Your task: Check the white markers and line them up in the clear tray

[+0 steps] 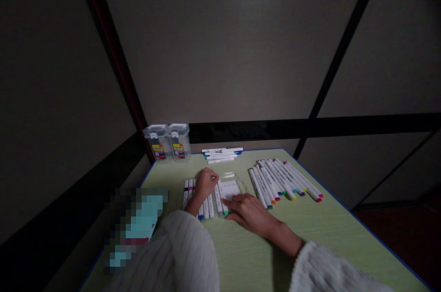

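My left hand (206, 185) bends over a clear plastic case (230, 175), its fingers pinched at the far end of a white marker (218, 201). My right hand (250, 211) lies low on the near right side of the case. Its fingers are stretched out, and the fingertips touch or nearly touch a green-ended marker (223, 204) in the case. White markers also stand side by side in the case's left half, partly covered by my left hand. A pale insert (230, 188) shows in its right half.
Many loose white markers (275, 179) with coloured ends fan out on the right of the green table (248, 255). A small marker pile (222, 155) lies at the back edge. Two clear lidded boxes (179, 142) stand at back left. A blurred turquoise item (144, 216) is at left.
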A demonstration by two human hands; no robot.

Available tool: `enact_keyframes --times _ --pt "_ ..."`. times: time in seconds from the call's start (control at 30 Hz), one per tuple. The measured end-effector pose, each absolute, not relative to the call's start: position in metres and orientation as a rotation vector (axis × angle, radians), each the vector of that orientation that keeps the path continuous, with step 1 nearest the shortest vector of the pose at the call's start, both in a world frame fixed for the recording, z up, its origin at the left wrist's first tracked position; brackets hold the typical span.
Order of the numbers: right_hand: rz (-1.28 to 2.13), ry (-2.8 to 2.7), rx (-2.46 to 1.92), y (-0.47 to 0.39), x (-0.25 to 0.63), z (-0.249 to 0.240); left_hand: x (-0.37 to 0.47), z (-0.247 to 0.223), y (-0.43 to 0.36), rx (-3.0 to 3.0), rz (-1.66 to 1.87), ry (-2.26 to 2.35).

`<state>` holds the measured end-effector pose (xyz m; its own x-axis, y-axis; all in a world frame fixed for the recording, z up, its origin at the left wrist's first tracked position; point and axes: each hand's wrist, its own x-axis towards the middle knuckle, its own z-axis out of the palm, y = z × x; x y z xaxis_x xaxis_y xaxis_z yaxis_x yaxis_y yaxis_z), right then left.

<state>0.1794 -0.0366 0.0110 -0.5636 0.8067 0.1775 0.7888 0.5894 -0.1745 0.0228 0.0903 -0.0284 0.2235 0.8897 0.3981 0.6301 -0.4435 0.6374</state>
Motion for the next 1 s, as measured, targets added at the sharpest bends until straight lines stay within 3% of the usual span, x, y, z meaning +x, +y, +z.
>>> enact_keyframes --times 1.0 --pt "0.025 -2.643 -1.449 -0.0406 0.1726 0.0166 0.0224 -0.0253 0.0882 2.183 1.022 1.458"
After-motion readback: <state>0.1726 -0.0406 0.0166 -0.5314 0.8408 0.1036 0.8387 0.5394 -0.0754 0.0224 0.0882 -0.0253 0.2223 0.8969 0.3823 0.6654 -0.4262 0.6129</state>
